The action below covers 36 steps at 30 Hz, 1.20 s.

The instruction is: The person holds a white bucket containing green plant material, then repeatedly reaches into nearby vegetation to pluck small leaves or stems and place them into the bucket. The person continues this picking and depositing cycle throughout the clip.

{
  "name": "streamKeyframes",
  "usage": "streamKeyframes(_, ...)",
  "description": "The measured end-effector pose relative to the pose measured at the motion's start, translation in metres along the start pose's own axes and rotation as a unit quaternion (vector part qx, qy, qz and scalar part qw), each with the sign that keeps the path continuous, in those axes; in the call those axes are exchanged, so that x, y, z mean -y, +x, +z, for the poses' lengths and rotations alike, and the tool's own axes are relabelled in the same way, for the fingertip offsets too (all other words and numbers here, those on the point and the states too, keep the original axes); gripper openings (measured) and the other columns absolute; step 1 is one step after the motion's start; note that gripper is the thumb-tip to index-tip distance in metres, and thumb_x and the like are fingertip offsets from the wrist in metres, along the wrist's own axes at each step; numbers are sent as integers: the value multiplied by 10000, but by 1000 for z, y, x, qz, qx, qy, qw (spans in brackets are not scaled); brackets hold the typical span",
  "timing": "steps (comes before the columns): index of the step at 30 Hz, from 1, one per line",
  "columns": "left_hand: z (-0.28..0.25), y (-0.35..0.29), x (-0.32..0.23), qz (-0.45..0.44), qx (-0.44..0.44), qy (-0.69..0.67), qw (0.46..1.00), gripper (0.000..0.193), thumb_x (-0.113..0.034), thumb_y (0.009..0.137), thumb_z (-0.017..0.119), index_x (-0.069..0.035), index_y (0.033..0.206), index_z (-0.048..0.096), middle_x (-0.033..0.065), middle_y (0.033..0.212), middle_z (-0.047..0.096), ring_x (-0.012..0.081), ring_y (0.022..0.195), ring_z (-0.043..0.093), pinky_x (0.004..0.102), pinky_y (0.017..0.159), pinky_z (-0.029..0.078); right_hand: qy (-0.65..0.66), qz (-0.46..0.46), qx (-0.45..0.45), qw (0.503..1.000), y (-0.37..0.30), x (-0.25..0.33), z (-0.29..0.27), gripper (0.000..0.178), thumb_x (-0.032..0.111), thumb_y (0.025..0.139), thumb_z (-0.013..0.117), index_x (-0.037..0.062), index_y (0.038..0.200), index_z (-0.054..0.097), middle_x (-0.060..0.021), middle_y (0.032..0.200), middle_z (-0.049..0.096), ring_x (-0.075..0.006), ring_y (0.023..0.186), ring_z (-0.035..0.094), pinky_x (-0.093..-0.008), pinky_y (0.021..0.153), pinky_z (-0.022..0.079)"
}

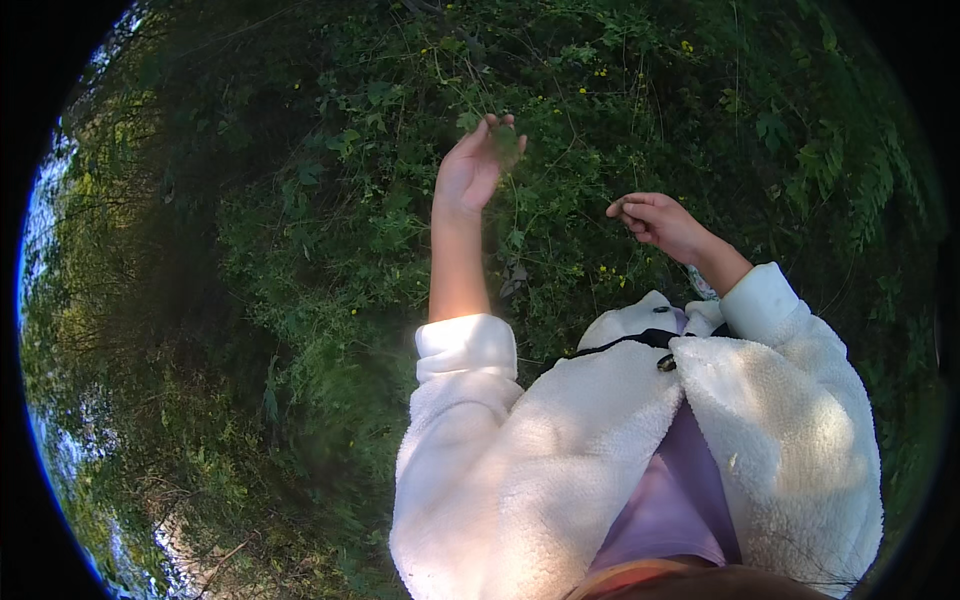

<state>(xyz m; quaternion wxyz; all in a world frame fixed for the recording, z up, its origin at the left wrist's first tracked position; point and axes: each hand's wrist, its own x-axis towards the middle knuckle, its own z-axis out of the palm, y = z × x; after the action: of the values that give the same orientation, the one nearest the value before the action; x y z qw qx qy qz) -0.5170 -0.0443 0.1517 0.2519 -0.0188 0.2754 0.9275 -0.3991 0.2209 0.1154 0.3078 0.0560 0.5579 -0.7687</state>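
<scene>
My left hand point(478, 170) reaches up and forward into the greenery, palm toward me. Its fingers curl about a green leaf point(507, 146), which covers part of them. A thin stem with leaves rises just above the fingertips. Lower and to the right, my right hand point(655, 222) is held in front of the jacket, with thumb and forefinger pinched together. Something small and dark may sit at those fingertips, too small to name. Both hands are apart, above the low plants point(560, 240).
Dense green weeds with small yellow flowers point(610, 272) spread around both hands. Fern-like leaves point(870, 190) hang at the right. Brownish, sunlit brush point(100, 330) stands at the left. My white fleece jacket point(520, 470), with a dark strap point(625, 340) across it, fills the lower right.
</scene>
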Motion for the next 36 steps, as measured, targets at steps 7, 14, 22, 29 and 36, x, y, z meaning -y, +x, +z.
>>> streamKeyframes(7,18,6,18,-39,-23,223,974,308,-241,922,409,-52,1155,477,106,1210,493,265,1136,454,496,958,334,25,-58,-34,997,5,22,-5,233,157,904,430,-2,1002,569,56,667,383,-35,565,326,-177,471,287)
streamKeyframes(14,37,36,9,-2,-22,306,952,298,-174,914,413,-13,1153,490,114,1129,544,233,1044,512,443,900,384,25,-172,-35,984,37,75,11,346,290,918,411,-18,978,559,47,676,374,-44,576,323,-182,480,287)
streamKeyframes(22,27,51,31,74,-199,420,882,224,-141,818,610,3,989,607,47,897,613,128,755,573,271,676,486,-141,-93,-115,979,80,82,21,638,595,823,408,-14,895,584,16,679,420,-80,578,361,-226,540,355)
streamKeyframes(29,23,48,36,89,-151,512,841,209,-119,787,639,22,940,624,49,792,619,114,645,561,235,595,477,-218,-44,-44,974,105,78,26,508,533,869,388,54,837,553,12,672,469,-88,560,364,-233,529,325)
streamKeyframes(36,14,39,43,91,-149,511,842,169,-109,790,633,5,914,630,43,777,617,108,638,546,249,571,440,-59,-70,-14,996,97,47,34,315,344,899,419,86,751,522,27,691,461,-74,563,368,-220,507,324)
